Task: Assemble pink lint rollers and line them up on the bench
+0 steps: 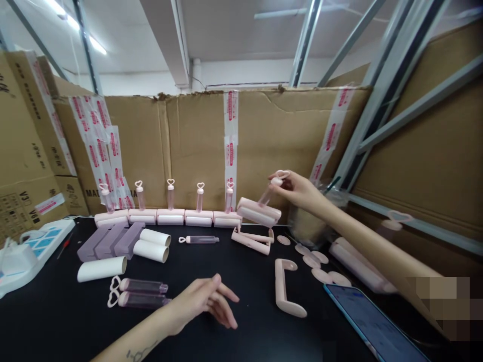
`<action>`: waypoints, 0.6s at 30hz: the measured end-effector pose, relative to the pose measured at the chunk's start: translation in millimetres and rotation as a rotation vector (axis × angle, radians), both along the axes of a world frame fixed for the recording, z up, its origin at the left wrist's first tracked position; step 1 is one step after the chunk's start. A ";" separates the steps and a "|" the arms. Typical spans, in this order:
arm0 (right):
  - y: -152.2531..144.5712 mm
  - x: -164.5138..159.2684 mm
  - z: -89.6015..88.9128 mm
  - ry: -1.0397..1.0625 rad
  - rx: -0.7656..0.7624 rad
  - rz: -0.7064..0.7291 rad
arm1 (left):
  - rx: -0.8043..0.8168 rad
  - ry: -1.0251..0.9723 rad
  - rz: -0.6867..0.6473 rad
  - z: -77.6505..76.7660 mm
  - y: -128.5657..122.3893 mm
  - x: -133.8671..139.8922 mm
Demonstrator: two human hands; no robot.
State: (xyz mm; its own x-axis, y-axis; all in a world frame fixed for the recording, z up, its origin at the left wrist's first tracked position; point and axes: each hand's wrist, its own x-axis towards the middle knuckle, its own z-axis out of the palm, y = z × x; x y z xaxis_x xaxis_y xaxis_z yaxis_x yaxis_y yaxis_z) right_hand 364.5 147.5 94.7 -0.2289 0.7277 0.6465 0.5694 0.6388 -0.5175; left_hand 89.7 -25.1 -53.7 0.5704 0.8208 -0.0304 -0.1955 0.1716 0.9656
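My right hand (289,187) pinches the heart-topped handle of a pink lint roller (259,211). That roller is tilted, at the right end of a row of several similar lint rollers (170,216) standing along the cardboard. Over the black table, my left hand (211,304) is open, fingers apart and holding nothing. Left of it lie two clear purple handles with heart loops (141,286); a smaller such handle (202,240) lies farther back. Pink roller frame pieces (252,241) lie below the held roller, and a U-shaped pink piece (281,286) is right of my left hand.
White paper rolls (101,269) and purple blocks (113,240) are at left, near a white power strip (35,254). Pink discs (321,275), a phone (372,322) and a clear container (305,223) are at right. Cardboard (196,146) walls the back.
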 end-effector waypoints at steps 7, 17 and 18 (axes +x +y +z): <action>75.3 14.2 -12.7 -0.029 -0.104 -0.121 | 0.045 0.047 -0.020 -0.9 2.6 -2.9; 101.0 3.6 -48.9 -0.121 -0.232 -0.201 | 0.107 0.083 -0.043 -2.0 3.8 -2.3; 102.7 3.5 -52.5 -0.116 -0.230 -0.209 | 0.114 0.094 -0.041 -1.0 3.7 -2.8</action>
State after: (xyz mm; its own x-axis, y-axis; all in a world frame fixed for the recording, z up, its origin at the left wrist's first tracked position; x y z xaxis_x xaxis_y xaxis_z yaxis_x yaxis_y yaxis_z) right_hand 368.0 250.2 42.2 -0.1211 0.8908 0.4379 0.7393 0.3753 -0.5591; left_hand 86.9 -21.4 -54.7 0.6022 0.7983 0.0068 -0.0984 0.0658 0.9930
